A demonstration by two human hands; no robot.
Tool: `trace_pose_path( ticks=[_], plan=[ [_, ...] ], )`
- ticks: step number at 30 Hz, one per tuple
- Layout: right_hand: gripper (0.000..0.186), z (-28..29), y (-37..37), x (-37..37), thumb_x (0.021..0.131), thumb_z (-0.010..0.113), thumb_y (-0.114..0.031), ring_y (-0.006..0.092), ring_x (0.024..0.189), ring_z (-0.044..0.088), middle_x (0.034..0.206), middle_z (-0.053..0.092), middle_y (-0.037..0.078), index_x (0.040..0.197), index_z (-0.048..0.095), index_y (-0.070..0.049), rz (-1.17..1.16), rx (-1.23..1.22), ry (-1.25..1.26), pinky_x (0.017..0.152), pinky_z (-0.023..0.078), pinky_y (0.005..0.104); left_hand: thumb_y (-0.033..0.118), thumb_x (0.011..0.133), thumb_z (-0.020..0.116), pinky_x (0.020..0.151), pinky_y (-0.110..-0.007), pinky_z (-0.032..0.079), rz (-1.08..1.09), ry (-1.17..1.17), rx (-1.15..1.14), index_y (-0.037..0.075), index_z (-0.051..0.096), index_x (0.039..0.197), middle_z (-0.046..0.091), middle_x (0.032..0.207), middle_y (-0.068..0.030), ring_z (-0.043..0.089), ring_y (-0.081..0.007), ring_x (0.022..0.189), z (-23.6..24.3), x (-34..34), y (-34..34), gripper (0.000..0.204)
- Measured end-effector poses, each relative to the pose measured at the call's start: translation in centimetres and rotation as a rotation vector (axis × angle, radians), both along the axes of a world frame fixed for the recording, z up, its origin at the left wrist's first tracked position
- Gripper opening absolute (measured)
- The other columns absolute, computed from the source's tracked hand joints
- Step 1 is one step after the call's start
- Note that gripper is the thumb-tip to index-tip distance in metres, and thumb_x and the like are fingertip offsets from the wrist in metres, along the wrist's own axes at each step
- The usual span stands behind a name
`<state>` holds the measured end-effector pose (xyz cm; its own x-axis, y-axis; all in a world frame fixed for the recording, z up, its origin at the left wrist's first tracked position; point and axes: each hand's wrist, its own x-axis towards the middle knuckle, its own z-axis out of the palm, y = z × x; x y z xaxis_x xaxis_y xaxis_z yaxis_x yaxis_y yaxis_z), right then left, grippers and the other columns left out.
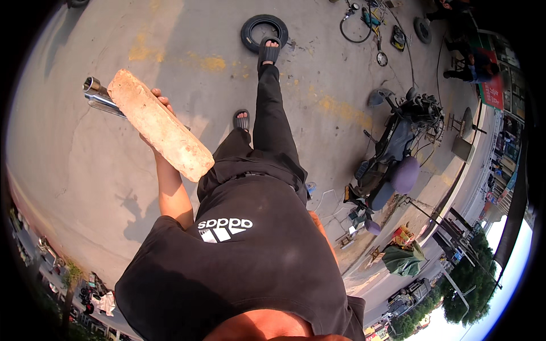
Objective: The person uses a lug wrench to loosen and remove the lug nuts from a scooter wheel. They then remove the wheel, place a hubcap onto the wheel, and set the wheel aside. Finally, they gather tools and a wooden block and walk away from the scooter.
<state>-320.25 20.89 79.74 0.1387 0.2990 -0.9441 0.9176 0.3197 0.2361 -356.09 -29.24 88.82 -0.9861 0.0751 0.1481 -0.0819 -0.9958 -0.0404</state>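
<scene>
My left hand (164, 101) is wrapped round a pale orange brick (160, 125), raised to the left of my body. Chrome metal tools stick out past the brick's far end; one looks like a socket wrench (94, 86) with a hollow round end. The brick hides most of their length and my palm. My right forearm shows only as a sliver beside my torso, and the hand itself is out of sight. Ahead, my right foot (269, 52), in a black sandal, rests on the near edge of a black tyre (245, 33) lying flat on the ground.
A motor scooter (392, 142) stands at the right. Beyond it are a hose with a gauge (355, 7), scattered tools and another small tyre (422, 30). A folded green umbrella (404, 258) is near the kerb, with a road behind. People are at the far right.
</scene>
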Motion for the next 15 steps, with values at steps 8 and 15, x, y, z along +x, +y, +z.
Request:
trace_pose_path(
  ticks=[8, 15],
  plan=[
    [0.017, -3.9, 0.2, -4.5, 0.076, 0.059, -0.022, 0.0224, 0.057, 0.055, 0.071, 0.057, 0.009, 0.079, 0.059, -0.005, -0.025, -0.106, -0.172, 0.056, 0.053, 0.0435, 0.030, 0.097, 0.063, 0.121, -0.040, 0.031, -0.180, 0.008, 0.189, 0.004, 0.034, 0.143, 0.048, 0.138, -0.0179, 0.045, -0.0282, 0.134, -3.5, -5.4, 0.7, 0.060],
    [0.016, -2.7, -0.5, -15.1, 0.076, 0.059, -0.021, 0.0222, 0.056, 0.054, 0.069, 0.055, 0.009, 0.078, 0.058, -0.005, 0.053, -0.091, -0.157, 0.055, 0.051, 0.0427, 0.029, 0.099, 0.056, 0.117, -0.040, 0.037, 0.013, -0.141, -0.011, 0.003, 0.034, 0.143, 0.049, 0.134, -0.0159, 0.049, -0.0278, 0.130, -3.3, -11.9, 0.2, 0.055]
  ],
)
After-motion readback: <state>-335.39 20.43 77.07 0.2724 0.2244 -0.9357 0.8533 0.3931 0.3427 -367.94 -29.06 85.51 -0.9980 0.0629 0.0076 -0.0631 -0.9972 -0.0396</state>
